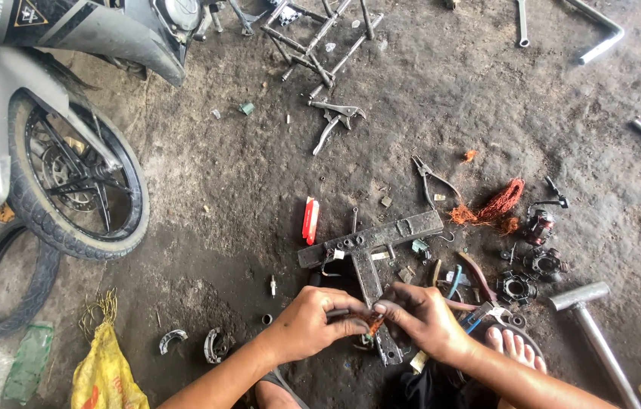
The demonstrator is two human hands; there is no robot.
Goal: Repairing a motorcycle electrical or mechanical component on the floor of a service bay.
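Note:
Both hands meet low in the middle of the view, over the stem of a T-shaped metal bracket (369, 241) that lies on the oily floor. My left hand (309, 322) grips a thin dark rod-like tool, its tip pointing right. My right hand (422, 314) pinches a small part wound with orange copper wire (374, 324), held against the tool's tip. What the small part is stays hidden by my fingers. My bare foot (516, 350) rests at the lower right.
A motorcycle's front wheel (70, 178) and a loose tyre (2, 280) stand at left. Locking pliers (335, 117), needle pliers (430, 180), a copper wire tangle (496, 203), stator parts (544, 261), a hammer (589, 318), a red box cutter (310, 220) and a yellow bag (107, 367) lie around.

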